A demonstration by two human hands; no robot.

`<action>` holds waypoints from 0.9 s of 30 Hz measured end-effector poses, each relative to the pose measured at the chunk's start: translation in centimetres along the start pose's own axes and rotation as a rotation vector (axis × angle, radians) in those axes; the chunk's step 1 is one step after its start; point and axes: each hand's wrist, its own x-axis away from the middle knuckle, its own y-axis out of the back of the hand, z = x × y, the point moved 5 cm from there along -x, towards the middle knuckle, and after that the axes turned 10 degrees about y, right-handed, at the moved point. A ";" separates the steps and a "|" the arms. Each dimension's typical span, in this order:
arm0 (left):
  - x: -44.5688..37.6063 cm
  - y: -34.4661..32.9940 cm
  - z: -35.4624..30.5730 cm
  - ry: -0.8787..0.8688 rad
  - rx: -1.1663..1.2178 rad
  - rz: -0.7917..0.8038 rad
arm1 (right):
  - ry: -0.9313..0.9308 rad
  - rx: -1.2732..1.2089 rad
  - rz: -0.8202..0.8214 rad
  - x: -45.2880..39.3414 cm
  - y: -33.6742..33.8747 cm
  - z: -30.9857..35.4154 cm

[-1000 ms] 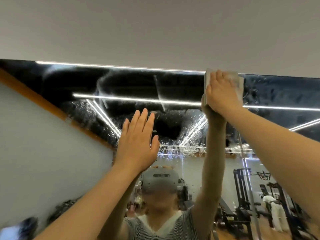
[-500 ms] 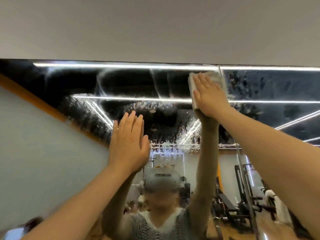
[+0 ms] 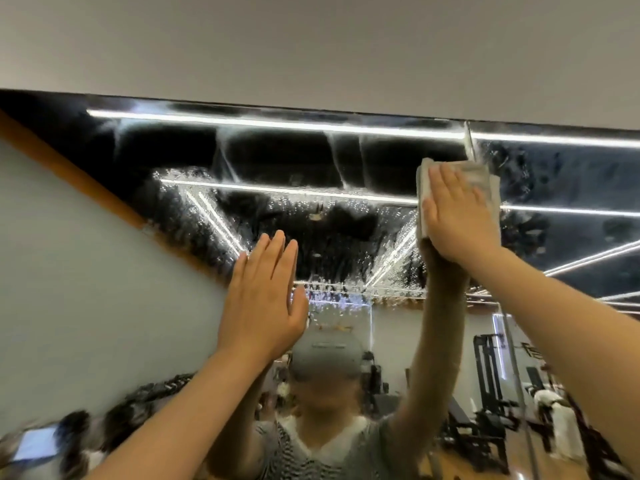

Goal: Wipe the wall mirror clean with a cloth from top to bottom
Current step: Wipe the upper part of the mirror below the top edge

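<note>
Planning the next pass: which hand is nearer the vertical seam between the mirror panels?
Right. The right hand presses the cloth right at the seam, near the top; the left hand lies open against the mirror, lower and well to the seam's left.

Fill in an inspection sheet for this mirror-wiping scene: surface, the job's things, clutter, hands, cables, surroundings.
Surface: wall mirror, wet; droplets and wipe streaks across its upper part.
Job's things: folded pale cloth flat on the glass near the top edge, beside a panel seam.
Clutter: nothing seen.
Hands: right hand presses the cloth, fingers straight; left hand flat, fingers straight, lower and to the left, holds nothing.
Cables: nothing seen.
Surroundings: plain wall above the mirror; gym machines reflected in the glass.
</note>
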 end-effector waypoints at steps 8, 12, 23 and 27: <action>0.1 0.5 -0.5 0.003 0.006 -0.018 | 0.024 0.135 0.032 -0.6 0.7 0.5; 0.1 0.3 -0.7 0.003 0.005 -0.022 | -0.021 0.082 0.065 -0.9 -0.3 2.4; 0.1 0.4 -0.4 0.004 0.002 -0.015 | 0.123 -0.038 0.034 -1.8 -2.0 12.6; 0.0 0.1 -0.2 0.001 -0.019 0.000 | 0.204 -0.056 0.075 -1.2 -1.3 10.7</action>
